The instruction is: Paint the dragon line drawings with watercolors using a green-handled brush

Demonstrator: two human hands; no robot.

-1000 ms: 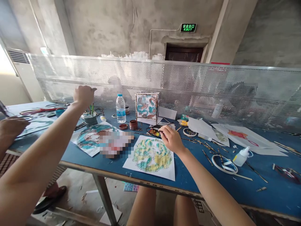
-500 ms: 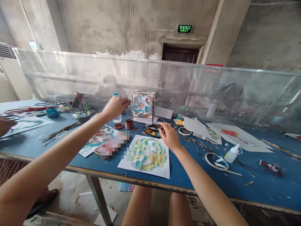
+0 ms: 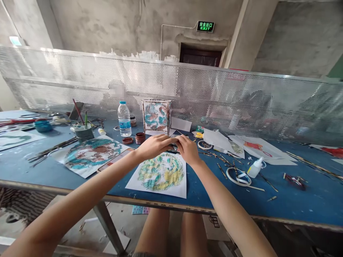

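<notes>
My left hand [image 3: 157, 145] reaches across the table to meet my right hand [image 3: 187, 146]. Both have their fingers bent downward and their fingertips meet. Under them is a small dark object [image 3: 174, 146], mostly covered, so its kind and what the fingers grip stay unclear. Just in front of the hands lies a sheet with a green and yellow round painting [image 3: 162, 173]. Behind them stands a box-shaped frame [image 3: 157, 116] with a teal and brown painting in its front. An open jar of brown paint [image 3: 140, 138] and its lid [image 3: 128, 140] sit left of the frame.
A water bottle [image 3: 124, 119] stands near the jar. Further left are a teal and brown painting [image 3: 93, 157], a phone partly under my left forearm, and a brush cup [image 3: 83, 132]. To the right lie thin sticks, a tape roll [image 3: 238, 177] and a glue bottle [image 3: 255, 167].
My left hand has come down and right from beside the frame to join my right hand over the dark object. The view has shifted slightly to the right.
</notes>
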